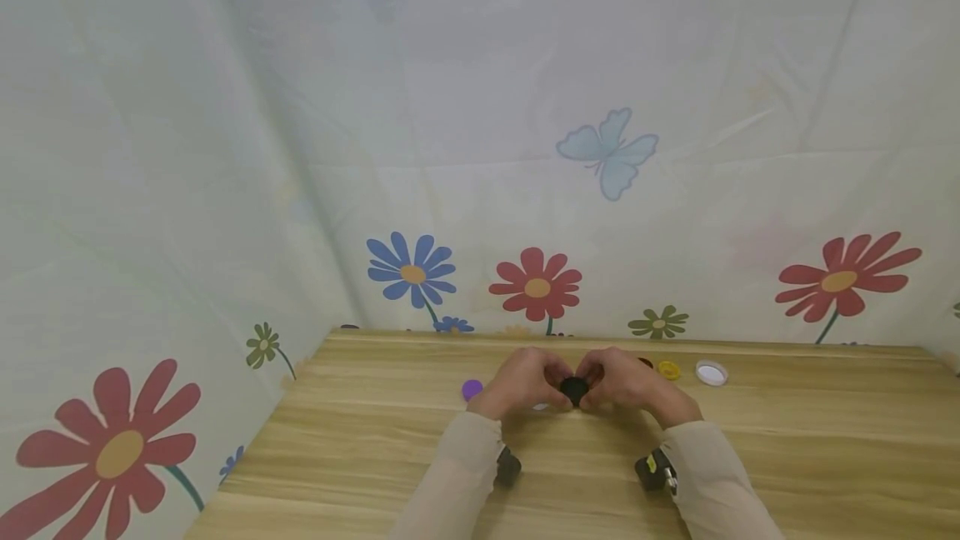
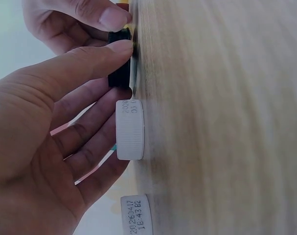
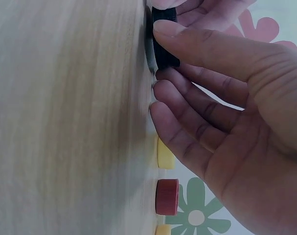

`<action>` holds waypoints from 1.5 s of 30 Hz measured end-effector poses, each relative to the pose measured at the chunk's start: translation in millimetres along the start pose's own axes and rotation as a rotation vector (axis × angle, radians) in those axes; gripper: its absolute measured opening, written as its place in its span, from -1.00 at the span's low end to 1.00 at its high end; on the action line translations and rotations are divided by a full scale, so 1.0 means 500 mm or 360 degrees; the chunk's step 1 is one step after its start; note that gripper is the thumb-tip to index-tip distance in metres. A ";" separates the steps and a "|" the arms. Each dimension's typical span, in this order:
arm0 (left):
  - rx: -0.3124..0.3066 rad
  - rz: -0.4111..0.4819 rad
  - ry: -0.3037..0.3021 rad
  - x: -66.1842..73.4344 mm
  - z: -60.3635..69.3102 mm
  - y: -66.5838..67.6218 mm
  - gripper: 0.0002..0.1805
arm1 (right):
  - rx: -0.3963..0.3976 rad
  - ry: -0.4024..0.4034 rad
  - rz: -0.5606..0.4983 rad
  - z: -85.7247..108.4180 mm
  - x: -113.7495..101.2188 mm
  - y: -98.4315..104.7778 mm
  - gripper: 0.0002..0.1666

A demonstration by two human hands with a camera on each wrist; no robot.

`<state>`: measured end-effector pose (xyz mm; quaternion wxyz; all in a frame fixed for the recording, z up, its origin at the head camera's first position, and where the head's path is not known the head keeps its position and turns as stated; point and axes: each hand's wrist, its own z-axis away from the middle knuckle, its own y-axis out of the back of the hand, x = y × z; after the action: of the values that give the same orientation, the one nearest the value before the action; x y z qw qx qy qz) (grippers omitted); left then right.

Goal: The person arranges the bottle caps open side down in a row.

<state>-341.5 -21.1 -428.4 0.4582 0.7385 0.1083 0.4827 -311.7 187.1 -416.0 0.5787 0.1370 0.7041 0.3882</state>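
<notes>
Beige long sleeves [image 1: 453, 477] sit closest to the camera, each with a small black gadget [image 1: 507, 468] at the wrist. Left hand [image 1: 522, 382] and right hand [image 1: 619, 380] are both pinching the same round black plastic cap [image 1: 574, 392] between thumb and fingers, so it's right in the middle, low over the light wood-grain desk [image 1: 570, 448]. Can't tell if it's actually touching the wood, tbh. Just by the left hand's lower fingers there's a ribbed white plastic cap [image 2: 130, 129], then a second printed white cap [image 2: 137, 215] near it. Purple round cap [image 1: 472, 391] is off to the left. Past the right hand's fingers you've got a ribbed red cap [image 3: 167, 197] between two yellow caps [image 3: 165, 154], plus a shallow whitish round lid [image 1: 712, 373] further right.
</notes>
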 end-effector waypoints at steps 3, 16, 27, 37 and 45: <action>-0.0009 -0.0024 -0.0010 0.001 0.000 0.001 -0.67 | 0.0000 -0.0003 0.0013 0.001 0.001 -0.001 -0.65; -0.0021 -0.0066 -0.0020 0.009 -0.001 0.002 -0.67 | -0.0009 0.0046 0.0009 0.003 0.002 -0.002 -0.65; -0.0034 -0.0080 -0.0004 0.011 -0.004 0.005 -0.66 | 0.0005 0.0026 0.0004 0.008 -0.004 0.000 -0.65; -0.0031 -0.0025 -0.0005 0.008 -0.003 0.004 -0.66 | 0.0035 0.0020 0.0022 0.014 -0.008 0.003 -0.57; 0.0064 0.0072 0.0056 0.009 -0.002 -0.001 -0.57 | 0.0239 0.0103 0.0080 0.024 -0.002 0.016 -0.62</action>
<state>-340.1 -17.5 -425.7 0.4301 0.7411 0.1092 0.5037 -302.5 196.5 -409.9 0.5338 0.1850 0.7459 0.3528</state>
